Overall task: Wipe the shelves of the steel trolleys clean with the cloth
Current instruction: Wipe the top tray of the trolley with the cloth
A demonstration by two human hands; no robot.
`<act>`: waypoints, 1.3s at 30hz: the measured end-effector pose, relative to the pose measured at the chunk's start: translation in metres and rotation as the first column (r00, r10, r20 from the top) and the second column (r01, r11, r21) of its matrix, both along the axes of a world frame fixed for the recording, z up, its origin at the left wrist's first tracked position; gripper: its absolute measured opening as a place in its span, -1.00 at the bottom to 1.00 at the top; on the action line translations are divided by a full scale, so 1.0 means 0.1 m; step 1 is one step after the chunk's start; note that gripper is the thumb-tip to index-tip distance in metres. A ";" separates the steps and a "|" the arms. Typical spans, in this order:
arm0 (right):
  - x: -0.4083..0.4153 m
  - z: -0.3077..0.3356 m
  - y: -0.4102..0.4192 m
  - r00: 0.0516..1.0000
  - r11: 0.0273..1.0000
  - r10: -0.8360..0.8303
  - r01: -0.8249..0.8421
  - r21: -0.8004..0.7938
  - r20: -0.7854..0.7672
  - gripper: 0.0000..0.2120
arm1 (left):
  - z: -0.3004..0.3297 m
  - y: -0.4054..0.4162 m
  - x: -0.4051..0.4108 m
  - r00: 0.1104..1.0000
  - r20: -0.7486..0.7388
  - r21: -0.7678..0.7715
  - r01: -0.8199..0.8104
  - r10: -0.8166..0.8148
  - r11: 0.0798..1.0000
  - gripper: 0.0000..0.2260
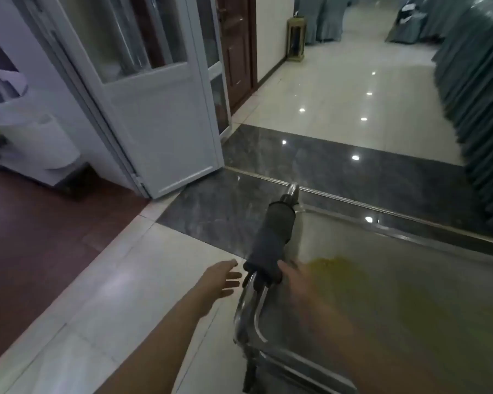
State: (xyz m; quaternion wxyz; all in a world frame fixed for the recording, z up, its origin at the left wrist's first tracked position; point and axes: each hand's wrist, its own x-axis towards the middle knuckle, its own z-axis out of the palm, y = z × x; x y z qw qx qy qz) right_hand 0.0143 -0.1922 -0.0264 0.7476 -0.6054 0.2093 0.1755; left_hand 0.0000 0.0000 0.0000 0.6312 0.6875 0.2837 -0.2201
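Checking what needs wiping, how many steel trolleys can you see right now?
1. A single steel trolley sits lower right, its padded handle between the left hand and right hand. Others may be out of frame.

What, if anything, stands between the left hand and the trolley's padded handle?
Nothing visible. The left hand reaches with straight fingers toward the near end of the padded handle of the steel trolley, with only bare floor showing in the gap. The right hand is blurred beside the handle.
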 end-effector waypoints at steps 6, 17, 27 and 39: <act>0.03 -0.01 0.24 0.942 0.986 -0.038 0.090 0.141 -0.334 -0.60 | -0.15 -0.03 0.23 1.000 -0.016 -0.276 0.002 -0.007 0.961 -0.79; 0.04 0.17 0.17 0.910 0.897 -0.295 0.369 0.245 -0.291 -0.62 | -0.01 0.16 0.30 0.983 0.151 -0.366 -0.040 0.102 0.930 -0.82; -0.06 0.64 -0.03 0.886 0.886 -0.458 0.449 0.117 0.074 -0.48 | 0.47 -0.01 0.22 0.760 0.582 0.223 0.192 -0.288 0.956 -0.74; -0.68 0.95 -1.24 0.932 0.983 -0.013 0.079 -0.168 0.361 -0.63 | 1.05 -0.67 -0.03 0.604 0.699 0.234 0.312 -0.382 0.921 -0.84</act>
